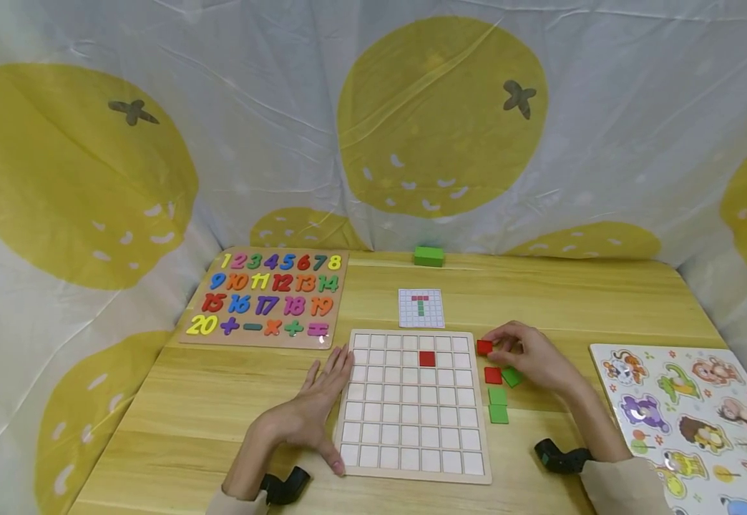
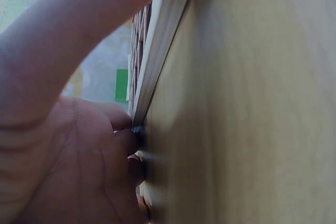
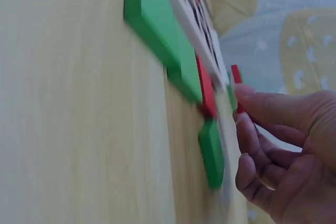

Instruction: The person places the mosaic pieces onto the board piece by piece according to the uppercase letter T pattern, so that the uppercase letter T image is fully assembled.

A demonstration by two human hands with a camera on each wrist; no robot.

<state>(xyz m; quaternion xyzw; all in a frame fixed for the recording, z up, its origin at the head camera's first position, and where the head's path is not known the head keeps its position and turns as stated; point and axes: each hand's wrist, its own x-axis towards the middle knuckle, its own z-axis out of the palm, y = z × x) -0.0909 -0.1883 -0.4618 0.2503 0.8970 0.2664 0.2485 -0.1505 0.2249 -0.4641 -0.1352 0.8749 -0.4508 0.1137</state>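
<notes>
A wooden grid board (image 1: 412, 476) lies in the middle of the table, with one red square tile (image 1: 427, 359) set in its second row. My left hand (image 1: 309, 408) rests along the board's left edge, fingers extended and thumb near the lower corner. Beyond the upper right edge, my right hand (image 1: 534, 355) pinches another red tile (image 3: 238, 85) between thumb and fingertips, held above the table in the right wrist view. Below that hand lie a red tile (image 1: 492, 375), a tilted green tile (image 1: 511, 377) and two more green tiles (image 1: 498, 414).
A small pattern card (image 1: 421, 308) with a red and green T lies behind the board. A green block (image 1: 428, 257) stands at the back. The number puzzle (image 1: 264, 297) is at the left, an animal puzzle (image 1: 660, 422) at the right. A lemon-print curtain (image 1: 270, 143) hangs behind.
</notes>
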